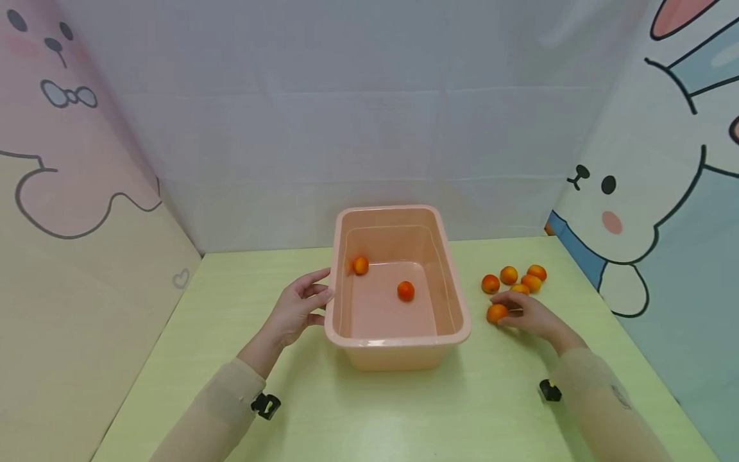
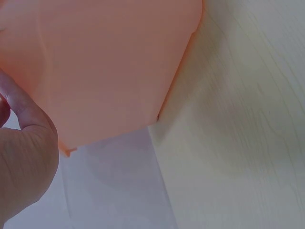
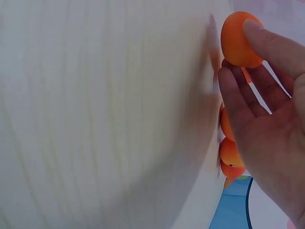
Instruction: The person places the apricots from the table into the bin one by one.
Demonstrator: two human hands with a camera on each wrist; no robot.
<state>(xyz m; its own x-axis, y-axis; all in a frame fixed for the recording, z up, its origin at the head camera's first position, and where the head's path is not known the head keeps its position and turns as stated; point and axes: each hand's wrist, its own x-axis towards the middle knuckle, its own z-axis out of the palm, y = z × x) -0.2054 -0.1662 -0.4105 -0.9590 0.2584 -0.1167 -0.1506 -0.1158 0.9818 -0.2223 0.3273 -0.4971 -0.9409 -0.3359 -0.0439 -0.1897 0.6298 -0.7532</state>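
A pink plastic basin [image 1: 392, 353] stands on the table, with two small orange fruits inside: one orange fruit [image 1: 360, 265] by its left wall, a redder fruit [image 1: 406, 291] on its floor. My left hand [image 1: 299, 307] touches the basin's left side near the rim, its fingers only slightly bent. In the left wrist view, the basin's outer wall [image 2: 109, 71] fills the top beside that hand [image 2: 28, 162]. My right hand [image 1: 534, 317] pinches a small orange fruit [image 1: 496, 314] between thumb and fingertips. In the right wrist view, the fruit [image 3: 240, 40] shows smooth and rounded.
Several more orange fruits [image 1: 509, 275] lie in a group just beyond my right hand. The pale wooden table [image 1: 369, 423] ends at a white cloth backdrop [image 1: 369, 128]. Printed cartoon panels [image 1: 629, 192] stand at both sides.
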